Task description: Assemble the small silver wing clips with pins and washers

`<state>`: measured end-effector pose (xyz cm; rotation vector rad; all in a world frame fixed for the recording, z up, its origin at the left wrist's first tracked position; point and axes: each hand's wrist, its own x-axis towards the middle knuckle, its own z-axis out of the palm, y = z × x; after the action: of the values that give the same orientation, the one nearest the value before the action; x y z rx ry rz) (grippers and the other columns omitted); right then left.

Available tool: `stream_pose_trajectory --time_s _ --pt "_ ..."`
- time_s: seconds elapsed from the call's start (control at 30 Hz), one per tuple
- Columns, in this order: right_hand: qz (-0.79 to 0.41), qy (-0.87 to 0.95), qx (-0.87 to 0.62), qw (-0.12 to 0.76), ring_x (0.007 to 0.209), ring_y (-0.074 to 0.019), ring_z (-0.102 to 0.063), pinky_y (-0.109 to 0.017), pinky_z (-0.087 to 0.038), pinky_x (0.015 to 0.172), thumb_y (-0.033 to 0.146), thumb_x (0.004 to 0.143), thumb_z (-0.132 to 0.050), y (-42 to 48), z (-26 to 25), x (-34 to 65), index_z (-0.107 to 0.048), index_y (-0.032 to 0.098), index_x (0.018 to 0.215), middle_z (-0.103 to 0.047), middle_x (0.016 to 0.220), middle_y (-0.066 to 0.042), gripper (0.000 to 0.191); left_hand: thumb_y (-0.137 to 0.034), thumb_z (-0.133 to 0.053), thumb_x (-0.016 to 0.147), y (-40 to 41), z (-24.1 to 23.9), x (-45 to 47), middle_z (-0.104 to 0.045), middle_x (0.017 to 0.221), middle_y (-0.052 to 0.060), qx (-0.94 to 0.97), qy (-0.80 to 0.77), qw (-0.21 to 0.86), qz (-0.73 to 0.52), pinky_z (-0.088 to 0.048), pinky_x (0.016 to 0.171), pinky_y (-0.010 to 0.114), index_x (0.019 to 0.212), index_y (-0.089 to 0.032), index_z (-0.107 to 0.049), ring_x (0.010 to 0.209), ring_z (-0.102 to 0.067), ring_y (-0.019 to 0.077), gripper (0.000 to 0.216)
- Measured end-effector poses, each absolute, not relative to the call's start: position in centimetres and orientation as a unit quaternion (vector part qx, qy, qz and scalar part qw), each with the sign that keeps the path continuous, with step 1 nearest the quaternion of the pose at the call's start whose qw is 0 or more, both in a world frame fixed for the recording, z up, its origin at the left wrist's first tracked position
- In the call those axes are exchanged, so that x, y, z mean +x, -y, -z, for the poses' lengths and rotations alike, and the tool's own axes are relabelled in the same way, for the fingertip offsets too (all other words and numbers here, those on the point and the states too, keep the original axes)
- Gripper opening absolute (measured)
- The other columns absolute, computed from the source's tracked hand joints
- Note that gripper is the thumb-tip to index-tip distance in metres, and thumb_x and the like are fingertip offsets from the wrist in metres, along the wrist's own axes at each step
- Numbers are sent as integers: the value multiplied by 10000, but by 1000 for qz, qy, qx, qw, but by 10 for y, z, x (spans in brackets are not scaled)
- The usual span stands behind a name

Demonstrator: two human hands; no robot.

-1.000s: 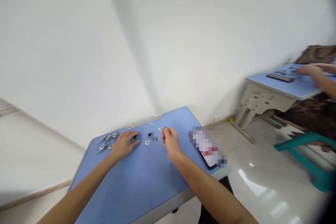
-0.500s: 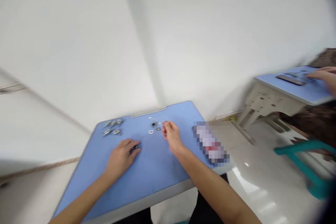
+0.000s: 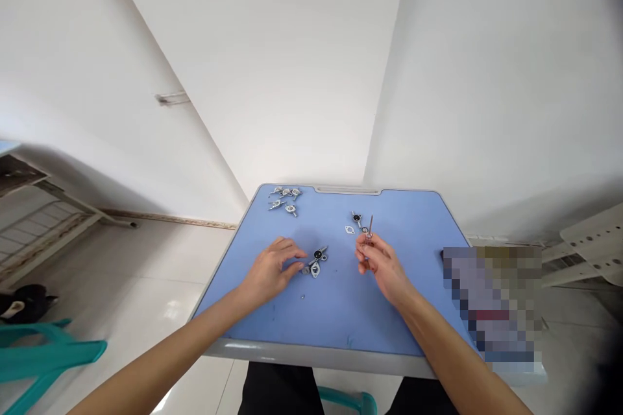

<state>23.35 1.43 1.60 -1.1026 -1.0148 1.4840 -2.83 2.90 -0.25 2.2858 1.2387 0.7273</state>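
My left hand [image 3: 272, 269] rests on the blue desk [image 3: 341, 311] with its fingers curled, their tips touching a small metal part with a black centre [image 3: 315, 262]. My right hand [image 3: 378, 260] is closed in a pinch on a thin metal pin [image 3: 370, 227] that stands upright above the fingers. Just beyond the right hand lie a flat metal plate [image 3: 349, 230] and another small black-centred part [image 3: 357, 217]. Several similar metal parts [image 3: 285, 198] are clustered at the desk's far left corner.
A blurred-out flat object [image 3: 489, 301] lies at the desk's right edge. A white wall stands right behind the desk. A teal chair [image 3: 43, 353] is at the lower left, another desk frame [image 3: 591, 243] at the right, and a tiny loose bit [image 3: 302, 297] lies near my left wrist.
The view has swung left, putting the other person's desk out of sight. My left hand has drawn a metal part toward the desk's middle. My right hand now holds the pin upright.
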Motion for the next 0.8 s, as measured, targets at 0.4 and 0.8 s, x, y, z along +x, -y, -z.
stream_pose_trajectory --time_s 0.4,0.8 --pt "-390 641 -604 268 504 -122 -381 -258 -316 518 350 796 -584 -17 -5 197 -744 260 898 -464 528 47 210 -296 -576 923 10 13 -35 -655 922 59 836 -461 153 -257 -441 739 354 985 -218 -671 868 -549 212 137" --pt "-275 718 -631 102 538 -105 -432 -243 -265 554 278 804 -621 -44 -17 192 -711 251 788 -555 573 55 96 -253 -649 860 -25 13 -19 -679 913 22 840 -484 148 -198 -365 739 354 920 -235 -693 898 -549 223 76"
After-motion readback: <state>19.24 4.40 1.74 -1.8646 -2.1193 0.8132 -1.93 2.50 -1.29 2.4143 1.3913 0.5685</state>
